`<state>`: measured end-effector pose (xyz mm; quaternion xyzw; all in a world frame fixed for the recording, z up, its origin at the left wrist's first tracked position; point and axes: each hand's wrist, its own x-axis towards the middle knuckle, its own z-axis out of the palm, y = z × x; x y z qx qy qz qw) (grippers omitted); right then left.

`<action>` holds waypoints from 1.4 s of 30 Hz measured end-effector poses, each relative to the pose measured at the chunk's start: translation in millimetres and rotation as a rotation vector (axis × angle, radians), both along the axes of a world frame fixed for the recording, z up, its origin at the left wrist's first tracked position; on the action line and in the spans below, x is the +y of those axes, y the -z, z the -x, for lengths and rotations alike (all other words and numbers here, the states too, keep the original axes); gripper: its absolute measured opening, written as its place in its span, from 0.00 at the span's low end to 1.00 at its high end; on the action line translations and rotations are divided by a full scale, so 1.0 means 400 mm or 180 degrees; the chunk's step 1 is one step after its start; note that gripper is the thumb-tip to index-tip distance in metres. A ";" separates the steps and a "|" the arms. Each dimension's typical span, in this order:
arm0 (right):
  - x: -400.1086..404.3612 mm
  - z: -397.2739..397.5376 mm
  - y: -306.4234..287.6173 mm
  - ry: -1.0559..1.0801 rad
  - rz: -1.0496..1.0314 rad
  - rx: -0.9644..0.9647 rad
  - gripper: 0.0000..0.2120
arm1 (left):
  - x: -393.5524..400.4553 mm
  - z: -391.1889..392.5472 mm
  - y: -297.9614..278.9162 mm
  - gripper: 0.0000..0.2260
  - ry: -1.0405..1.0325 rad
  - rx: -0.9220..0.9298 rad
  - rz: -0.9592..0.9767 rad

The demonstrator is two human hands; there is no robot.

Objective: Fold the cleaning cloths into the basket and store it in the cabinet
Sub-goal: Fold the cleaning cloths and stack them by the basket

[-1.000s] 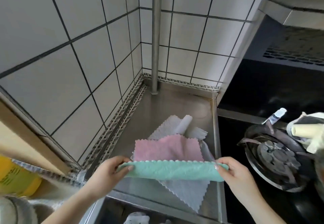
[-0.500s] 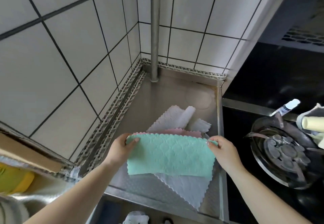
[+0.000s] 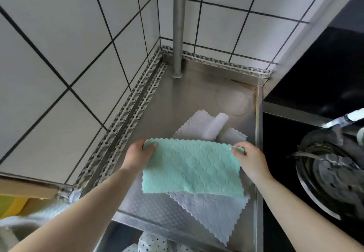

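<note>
Green cloth (image 3: 192, 168) hanging centre of frame, spread flat between both hands above steel tabletop (image 3: 197, 94). Left hand (image 3: 136, 156) pinching upper left corner, fingers curling over edge. Right hand (image 3: 249, 158) pinching upper right corner likewise. Both forearms reaching in from bottom of frame. White cloth (image 3: 212, 210) lying beneath, lower right; another white cloth (image 3: 204, 126) lying crumpled just above.

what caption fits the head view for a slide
Both hands, left and right, pinch the far corners of a mint-green cleaning cloth above white cloths on a steel counter.
</note>
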<state>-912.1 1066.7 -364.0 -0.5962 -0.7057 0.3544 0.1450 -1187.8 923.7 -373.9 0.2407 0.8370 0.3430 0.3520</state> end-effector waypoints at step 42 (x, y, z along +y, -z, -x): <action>-0.117 0.036 0.091 -0.1363 -0.1697 -0.0629 0.21 | -0.127 -0.116 0.105 0.30 0.1945 0.2534 0.0367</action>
